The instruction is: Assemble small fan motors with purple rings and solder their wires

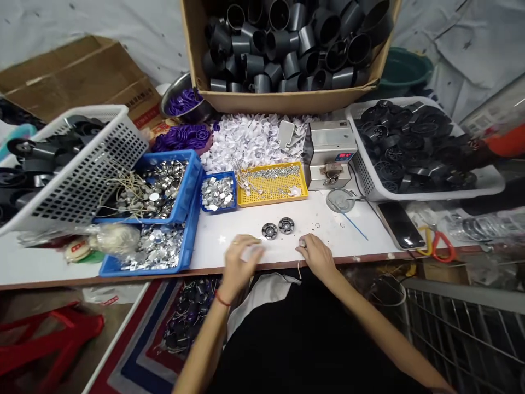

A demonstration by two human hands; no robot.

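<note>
Left hand (239, 260): a bit smeared by blur, lower middle of the frame; the grip is left apart, with a gap seen between thumb and forefinger. Whether anything tiny is tucked in there can't be told.
Right hand (319, 257): rested just right of the middle, by the front edge of the bench (211, 230); thumb and forefinger are pinched together, so the grip is clamped on a small grey piece (302, 244), mostly covered by the fingertips.
Cord (299, 269): thin and pale, seen hanging at the bench edge below the right hand; whether it's joined to the small grey piece can't be made out.
Black discs (286, 225): two of them, laid close together near the centre of the frame, just beyond the hands; touched by neither.
Yellow tray (273, 202): placed above the discs in the frame, loaded with small silvery bits and pale strings.
Metal machine (332, 139): stood to the right of the yellow tray, red digits shown on its front.
</note>
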